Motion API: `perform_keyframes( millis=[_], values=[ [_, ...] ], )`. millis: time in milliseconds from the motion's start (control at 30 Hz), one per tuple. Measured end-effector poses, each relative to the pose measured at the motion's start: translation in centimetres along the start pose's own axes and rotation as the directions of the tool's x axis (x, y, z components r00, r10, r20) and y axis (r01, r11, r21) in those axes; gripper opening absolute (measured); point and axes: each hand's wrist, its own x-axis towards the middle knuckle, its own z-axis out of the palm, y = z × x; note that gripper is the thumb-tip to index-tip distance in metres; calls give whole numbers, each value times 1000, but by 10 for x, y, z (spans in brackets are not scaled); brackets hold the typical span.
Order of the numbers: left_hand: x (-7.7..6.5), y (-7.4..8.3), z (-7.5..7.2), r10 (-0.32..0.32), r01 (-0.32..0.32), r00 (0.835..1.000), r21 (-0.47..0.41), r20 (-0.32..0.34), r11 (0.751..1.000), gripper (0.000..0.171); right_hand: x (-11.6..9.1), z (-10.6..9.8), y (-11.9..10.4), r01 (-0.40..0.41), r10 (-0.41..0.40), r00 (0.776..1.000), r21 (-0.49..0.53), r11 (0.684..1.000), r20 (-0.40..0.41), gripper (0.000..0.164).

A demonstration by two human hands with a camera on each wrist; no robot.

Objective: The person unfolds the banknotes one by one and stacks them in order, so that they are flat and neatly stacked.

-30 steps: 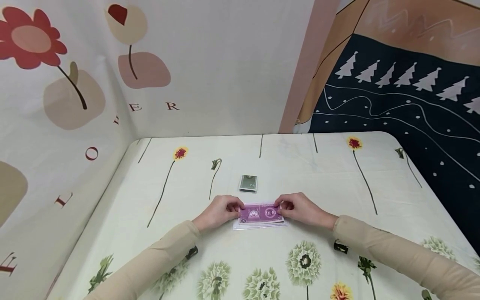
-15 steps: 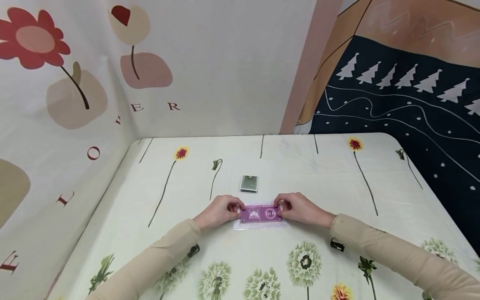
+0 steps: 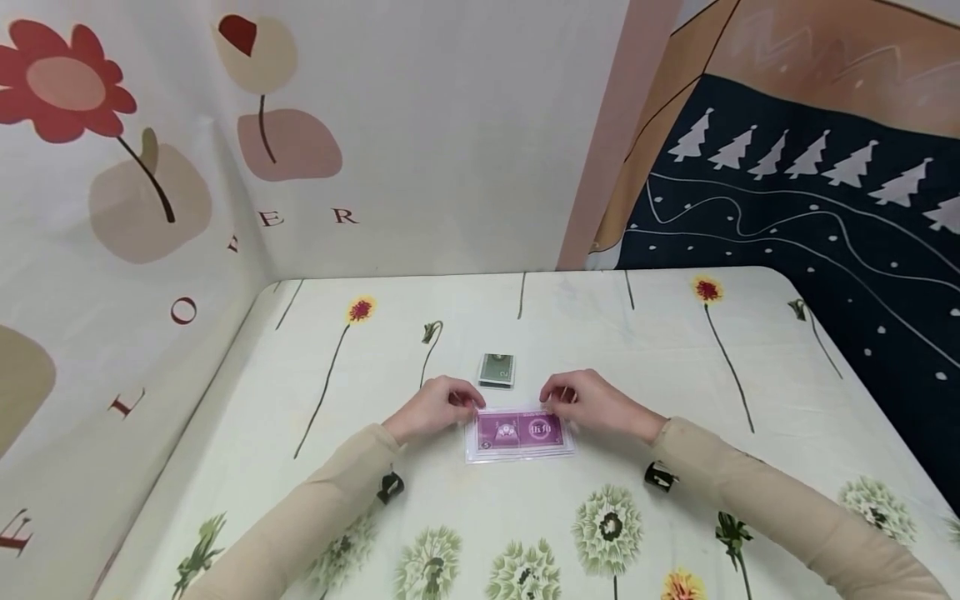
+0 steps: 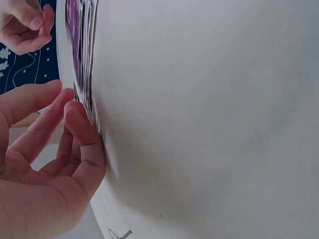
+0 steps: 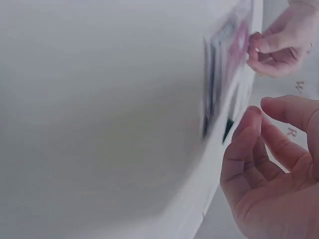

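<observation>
A purple banknote (image 3: 519,432) lies face up on a low stack of sleeved notes, whose layered edges (image 4: 85,45) show in the left wrist view. My left hand (image 3: 437,410) is at the stack's upper left corner, fingers loosely bent; whether a fingertip touches the stack I cannot tell. Over the upper right corner hovers my right hand (image 3: 596,404). In the right wrist view that hand (image 5: 274,169) has bent fingers and a gap below the thumb, with nothing between them. Just beyond the purple note sits a small green note stack (image 3: 497,369) marked 2.
A white flower-printed cloth (image 3: 615,350) covers the table. A pale printed curtain (image 3: 450,142) hangs behind and to the left, and a dark tree-patterned cloth (image 3: 787,208) hangs at the right. Both wrists wear black straps (image 3: 391,487).
Both hands have let go of the purple banknote and moved slightly up and away from its ends. The note now lies flat on the stack; the green stack stays put.
</observation>
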Motion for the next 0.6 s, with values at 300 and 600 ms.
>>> perform_keyframes(
  millis=[300, 600],
  values=[
    [8, -3, -3, -68, 61, 993, -75, -100, 995, 15, 23, -4, -3, 36, -36, 999, -4, 999, -33, 12],
    [17, -5, -7, -143, 119, 975, -147, -171, 982, 19, 46, -2, -7, 33, -34, 998, -36, 999, -47, 14]
  ],
)
